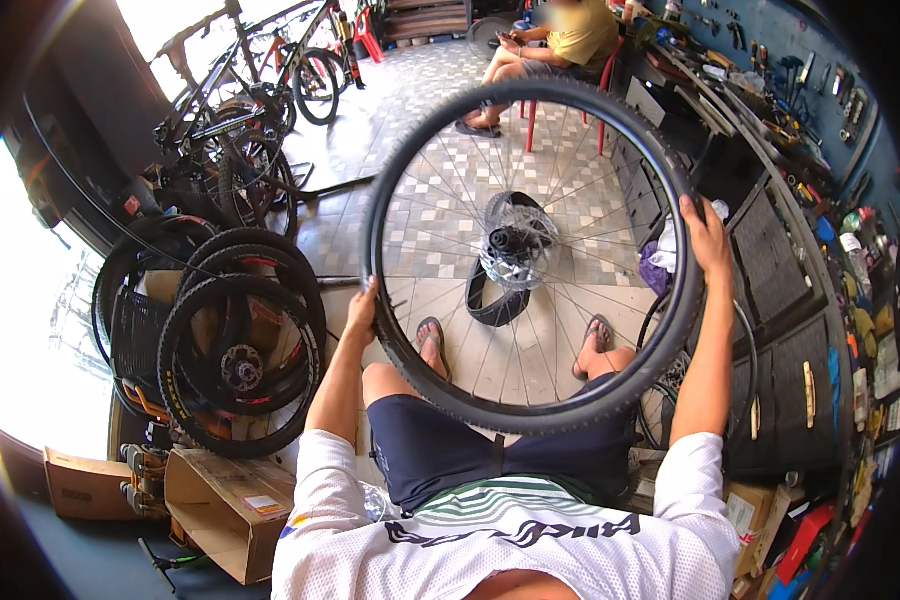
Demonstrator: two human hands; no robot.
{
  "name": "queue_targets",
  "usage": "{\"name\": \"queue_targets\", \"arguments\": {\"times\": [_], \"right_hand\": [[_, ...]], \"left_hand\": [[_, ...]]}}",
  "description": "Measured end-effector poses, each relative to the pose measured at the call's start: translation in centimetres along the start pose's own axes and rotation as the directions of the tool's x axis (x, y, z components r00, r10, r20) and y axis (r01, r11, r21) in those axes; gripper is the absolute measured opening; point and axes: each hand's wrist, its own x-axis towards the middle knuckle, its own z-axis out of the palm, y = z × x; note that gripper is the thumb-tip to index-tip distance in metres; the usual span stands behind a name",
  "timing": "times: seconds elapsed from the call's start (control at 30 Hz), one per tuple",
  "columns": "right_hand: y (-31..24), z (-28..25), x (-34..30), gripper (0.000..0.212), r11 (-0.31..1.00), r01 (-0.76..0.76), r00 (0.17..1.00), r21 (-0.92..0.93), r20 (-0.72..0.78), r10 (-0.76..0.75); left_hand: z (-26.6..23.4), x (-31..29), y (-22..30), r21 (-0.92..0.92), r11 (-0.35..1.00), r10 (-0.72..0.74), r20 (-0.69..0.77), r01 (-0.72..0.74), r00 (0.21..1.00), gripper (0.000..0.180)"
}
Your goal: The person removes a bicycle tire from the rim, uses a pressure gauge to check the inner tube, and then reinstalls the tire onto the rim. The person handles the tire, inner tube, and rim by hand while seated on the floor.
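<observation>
Tiled floor (355, 150): black loop (497, 312), sandalled feet (433, 347); wheels (242, 367), bicycles (264, 98) at left.

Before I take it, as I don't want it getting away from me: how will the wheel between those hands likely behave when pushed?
The wheel would probably roll readily, as its tyre is round. It should feel light for its size, being mostly open around the hub. Unsupported, it may tip, given how narrow the tyre is.
</observation>
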Motion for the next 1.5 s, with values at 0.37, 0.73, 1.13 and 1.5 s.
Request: {"name": "queue_targets", "arguments": {"times": [0.37,0.73,1.13,1.5], "right_hand": [[20.4,11.9,-8.7,0.094,0.920,-0.330,0.935,0.214,-0.061,0.349],[-14.5,-12.2,-5.3,0.059,0.914,0.365,0.929,0.180,-0.133,-0.345],[-13.2,-9.0,-7.2,0.054,0.963,0.268,0.829,0.003,-0.510,-0.229],[2.3,14.6,1.2,0.072,0.871,-0.235,0.961,-0.432,-0.238,0.141]], "left_hand": [[3.9,-2.4,22.2,0.616,0.600,0.628,0.034,-0.511,0.778,0.071],[12.5,3.0,0.2,-0.471,0.874,0.153,0.031,-0.120,0.988,0.080],[21.8,9.7,4.6,0.460,0.683,0.390,0.427,-0.567,0.816,0.053],[13.4,-0.7,-10.7,0.339,0.925,0.026,0.395,-0.172,0.918,0.041]]}}
